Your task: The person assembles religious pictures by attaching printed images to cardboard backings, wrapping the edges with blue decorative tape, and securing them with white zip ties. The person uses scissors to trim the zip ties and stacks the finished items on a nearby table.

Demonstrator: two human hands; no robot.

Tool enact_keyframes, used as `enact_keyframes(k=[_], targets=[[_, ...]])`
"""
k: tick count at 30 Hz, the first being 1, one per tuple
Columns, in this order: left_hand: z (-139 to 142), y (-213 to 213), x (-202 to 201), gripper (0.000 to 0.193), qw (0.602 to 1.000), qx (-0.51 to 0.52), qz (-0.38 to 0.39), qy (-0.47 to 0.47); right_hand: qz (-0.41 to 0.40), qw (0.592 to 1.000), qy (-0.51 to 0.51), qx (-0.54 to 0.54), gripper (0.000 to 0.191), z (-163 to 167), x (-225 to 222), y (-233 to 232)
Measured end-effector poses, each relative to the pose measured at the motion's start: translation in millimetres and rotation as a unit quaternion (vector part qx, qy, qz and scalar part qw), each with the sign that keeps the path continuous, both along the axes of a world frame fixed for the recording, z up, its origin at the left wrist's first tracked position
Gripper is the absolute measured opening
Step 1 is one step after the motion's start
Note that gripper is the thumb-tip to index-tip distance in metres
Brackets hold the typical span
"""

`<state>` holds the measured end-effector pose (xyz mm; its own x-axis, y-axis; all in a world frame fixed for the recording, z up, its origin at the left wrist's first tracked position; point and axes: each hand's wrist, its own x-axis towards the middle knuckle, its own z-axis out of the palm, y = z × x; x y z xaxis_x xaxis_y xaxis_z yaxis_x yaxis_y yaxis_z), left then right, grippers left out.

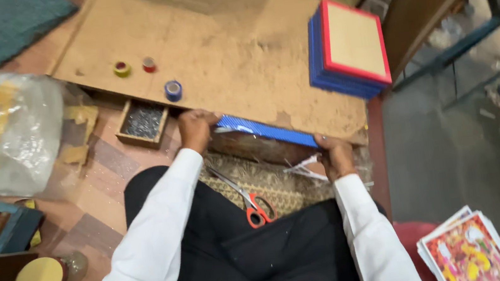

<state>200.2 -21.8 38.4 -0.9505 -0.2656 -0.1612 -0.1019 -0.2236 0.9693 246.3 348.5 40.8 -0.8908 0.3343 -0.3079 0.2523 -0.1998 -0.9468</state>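
A long blue frame piece (268,130) stands on its edge along the near side of a low brown board (214,56). My left hand (195,130) grips its left end. My right hand (334,154) holds its right end near the board's corner. Both arms wear white sleeves, and I sit cross-legged in dark trousers. Red-handled scissors (252,207) lie on a patterned mat just in front of my knees, between my arms.
A stack of blue and red frames (350,49) rests on the board's right side. Three tape rolls (172,90) sit at its left. A small wooden box of nails (143,122), a plastic bag (1,130), colourful prints (467,250) and a gold-lidded jar (39,279) surround me.
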Motion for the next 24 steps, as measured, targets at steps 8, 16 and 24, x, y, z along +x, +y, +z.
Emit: enact_keyframes(k=[8, 16, 24], targets=[[1.8, -3.6, 12.7, 0.029, 0.982, -0.166, 0.031, 0.087, 0.045, 0.815, 0.259, 0.516, 0.062, 53.4, 19.7, -55.8], [6.6, -0.9, 14.5, 0.026, 0.987, -0.126, 0.045, 0.084, 0.373, 0.832, 0.102, 0.397, 0.036, 52.4, -56.2, -98.3], [7.3, 0.0, 2.8, 0.026, 0.987, -0.151, 0.041, 0.032, 0.291, 0.839, 0.07, 0.455, 0.032, 28.0, -68.4, -91.1]])
